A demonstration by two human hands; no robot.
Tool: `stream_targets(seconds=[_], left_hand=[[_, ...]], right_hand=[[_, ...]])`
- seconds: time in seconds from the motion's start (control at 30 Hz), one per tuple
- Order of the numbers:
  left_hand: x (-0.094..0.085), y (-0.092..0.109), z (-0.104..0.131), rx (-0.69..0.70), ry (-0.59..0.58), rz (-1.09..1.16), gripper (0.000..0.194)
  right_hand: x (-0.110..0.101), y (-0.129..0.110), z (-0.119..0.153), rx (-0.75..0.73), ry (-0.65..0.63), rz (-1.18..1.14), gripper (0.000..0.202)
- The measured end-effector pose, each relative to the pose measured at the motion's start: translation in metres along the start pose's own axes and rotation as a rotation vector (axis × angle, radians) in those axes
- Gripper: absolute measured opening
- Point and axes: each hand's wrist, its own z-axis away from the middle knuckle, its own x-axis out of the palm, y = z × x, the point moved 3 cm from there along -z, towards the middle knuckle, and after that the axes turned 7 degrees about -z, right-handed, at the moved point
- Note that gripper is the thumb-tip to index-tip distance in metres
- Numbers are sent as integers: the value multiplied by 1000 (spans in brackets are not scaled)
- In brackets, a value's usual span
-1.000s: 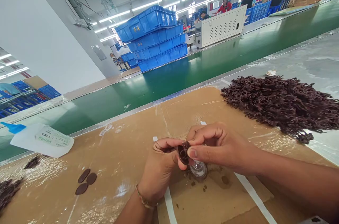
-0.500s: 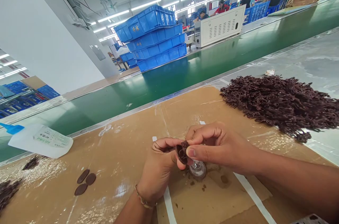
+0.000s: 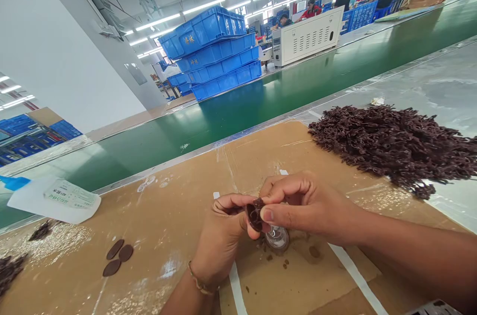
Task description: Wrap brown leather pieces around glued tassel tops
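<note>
Between thumb and fingers, my left hand (image 3: 227, 223) grips a small dark brown oval piece (image 3: 254, 218), its edge tilted up. My right hand (image 3: 305, 203) pinches a dark brown twig-like bit (image 3: 258, 202) against that piece; fingertips hide part of it. Just below the fingers stands a small clear glass container (image 3: 278, 239) on the brown sheet (image 3: 194, 196). Three flat brown ovals (image 3: 119, 258) lie to the left. A big heap of dark brown branching pieces (image 3: 391, 143) is beyond my right hand.
A white squeeze bottle with a blue tip (image 3: 55, 200) lies at the left. Smaller dark clumps (image 3: 11, 270) rest near the left edge. Behind the table runs a green conveyor belt (image 3: 231, 106), with stacked blue crates (image 3: 219, 51) and a cream machine (image 3: 307, 37) beyond. Several people work in the background.
The view has shifted very slightly, moving the scene a little left. Both hands keep the same grip on the brown pieces.
</note>
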Motion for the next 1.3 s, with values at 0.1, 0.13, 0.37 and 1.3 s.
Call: stream_targets(seconds=[0.1, 0.13, 0.37, 1.3], left_hand=[[-1, 0, -1, -8, 14, -12, 26], [-1, 0, -1, -8, 17, -17, 25], [-2, -2, 0, 4, 11, -17, 27], [-10, 6, -5, 119, -6, -202, 45]], right_hand=[[0, 1, 1, 5, -8, -7, 25], [0, 2, 1, 9, -8, -7, 25], [0, 1, 0, 10, 0, -4, 26], [-6, 1, -4, -129, 158, -42, 18]])
